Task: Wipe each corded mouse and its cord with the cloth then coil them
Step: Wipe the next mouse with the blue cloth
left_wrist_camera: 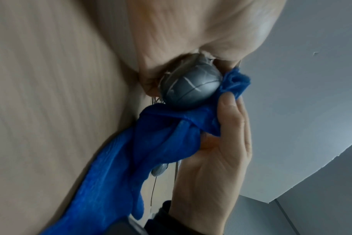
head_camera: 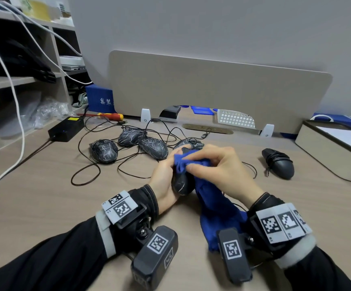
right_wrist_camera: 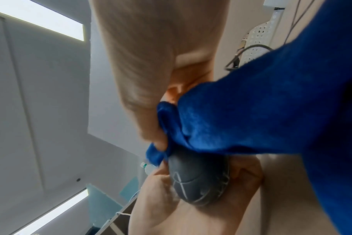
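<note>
Six mice in all on or above the wooden table [head_camera: 44, 185]: three scribbled mice [head_camera: 104, 151] grouped at far left with loose black cords [head_camera: 86, 173] sprawled around them, a fourth scribbled mouse [head_camera: 188, 142] partly hidden just beyond the hands, one clean coiled mouse [head_camera: 278, 162] lying alone at right with its cord wound round the body, and one held mouse [head_camera: 181, 182] at centre. One blue cloth [head_camera: 214, 208], bunched at the top over the held mouse and hanging down to the table near the wrists. Left hand [head_camera: 163, 181] curled round the held mouse from the left side, cradling its body with white marks facing outward. Right hand [head_camera: 223, 169] closed on the cloth, thumb and fingers pinching the bunched fabric against the far end of the held mouse. Further back at left, one black power brick [head_camera: 66, 129], one red and yellow screwdriver [head_camera: 109, 116] and one blue box [head_camera: 100, 99] beside the shelving [head_camera: 23, 80]. Along the far edge, one beige divider panel [head_camera: 212, 89]. At far right, one beige tray [head_camera: 334, 148] with paper inside.
</note>
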Motion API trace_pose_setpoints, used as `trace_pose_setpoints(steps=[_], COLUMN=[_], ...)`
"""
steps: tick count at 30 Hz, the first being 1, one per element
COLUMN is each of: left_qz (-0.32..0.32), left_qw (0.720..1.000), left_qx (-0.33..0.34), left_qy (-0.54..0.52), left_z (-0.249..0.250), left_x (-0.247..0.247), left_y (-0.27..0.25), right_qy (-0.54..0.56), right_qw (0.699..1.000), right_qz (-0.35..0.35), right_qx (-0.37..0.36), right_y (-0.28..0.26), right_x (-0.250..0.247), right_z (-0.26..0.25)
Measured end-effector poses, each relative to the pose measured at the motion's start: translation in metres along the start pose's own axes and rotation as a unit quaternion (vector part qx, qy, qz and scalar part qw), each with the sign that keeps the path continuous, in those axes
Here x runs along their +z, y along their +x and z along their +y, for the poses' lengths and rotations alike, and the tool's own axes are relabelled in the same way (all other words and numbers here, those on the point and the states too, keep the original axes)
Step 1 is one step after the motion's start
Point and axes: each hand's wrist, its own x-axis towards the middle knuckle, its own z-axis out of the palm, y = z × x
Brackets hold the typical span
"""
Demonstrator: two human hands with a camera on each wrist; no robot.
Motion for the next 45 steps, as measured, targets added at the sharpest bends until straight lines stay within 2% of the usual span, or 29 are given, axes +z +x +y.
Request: trace_pose_setpoints(steps=[2, 3, 5, 8, 9, 10, 12, 13, 14, 16, 19, 20, 21, 24, 25, 28, 32, 38, 45], left_qz=[0.005, 0.013, 0.025, 0.037, 0.043, 0.046, 0.066, 0.077, 0.084, 0.080, 0.060, 0.052, 0.046, 0.059, 0.068, 0.083, 0.080, 0.080, 0.106], left_qw=[1.000, 1.000, 1.000, 0.998, 0.998, 0.998, 0.997, 0.997, 0.996, 0.997, 0.998, 0.998, 0.999, 0.997, 0.997, 0.995, 0.995, 0.995, 0.992], left_qx=[-0.011, -0.005, 0.012, 0.037, 0.038, 0.034, 0.025, 0.021, 0.015, 0.002, -0.012, -0.015, -0.024, -0.042, -0.043, -0.049, -0.056, -0.055, -0.067], left_qy=[-0.013, -0.010, 0.012, 0.017, 0.017, 0.014, 0.004, -0.002, -0.005, -0.012, -0.008, -0.005, -0.003, -0.009, -0.008, -0.008, -0.008, -0.033, -0.029], left_z=[0.003, 0.004, 0.004, 0.002, 0.002, 0.002, 0.004, 0.006, 0.009, 0.011, 0.010, 0.009, 0.009, 0.011, 0.013, 0.016, 0.017, 0.019, 0.019], left_x=[-0.006, -0.007, -0.006, -0.005, -0.005, -0.006, -0.009, -0.010, -0.011, -0.008, -0.003, -0.003, -0.001, 0.000, 0.000, 0.000, 0.002, 0.006, 0.005], left_y=[0.002, 0.002, 0.002, 0.003, 0.004, 0.005, 0.005, 0.006, 0.005, 0.002, -0.003, -0.004, -0.006, -0.009, -0.010, -0.011, -0.014, -0.017, -0.017], right_qy=[-0.021, -0.024, -0.001, 0.008, -0.002, -0.004, -0.013, -0.022, -0.026, -0.005, 0.040, 0.033, 0.021, -0.019, -0.026, -0.016, -0.002, 0.023, 0.018], right_qw=[0.996, 0.994, 0.998, 0.999, 0.999, 1.000, 0.992, 0.986, 0.984, 0.992, 0.999, 0.999, 1.000, 0.988, 0.987, 0.992, 0.998, 0.990, 0.988], right_qz=[-0.087, -0.103, -0.070, 0.037, 0.035, -0.003, -0.127, -0.165, -0.173, -0.126, -0.008, 0.002, -0.019, -0.151, -0.159, -0.122, -0.066, -0.109, -0.126], right_qx=[-0.019, -0.019, -0.003, -0.003, -0.009, -0.012, 0.004, 0.011, 0.016, 0.027, 0.017, 0.008, 0.003, 0.019, 0.024, 0.035, 0.017, 0.082, 0.083], right_y=[-0.003, -0.002, 0.000, 0.002, 0.002, 0.001, -0.003, -0.004, -0.004, -0.003, 0.000, 0.000, 0.000, -0.003, -0.004, -0.003, -0.002, -0.002, -0.004], right_x=[0.003, 0.003, 0.001, 0.001, 0.001, 0.001, 0.001, 0.001, 0.001, 0.001, 0.003, 0.003, 0.002, -0.001, -0.002, -0.002, 0.007, -0.005, 0.002], right_z=[-0.005, -0.006, -0.005, -0.002, -0.001, -0.002, -0.007, -0.007, -0.007, -0.007, -0.005, -0.004, -0.003, -0.007, -0.007, -0.007, -0.006, -0.012, -0.012])
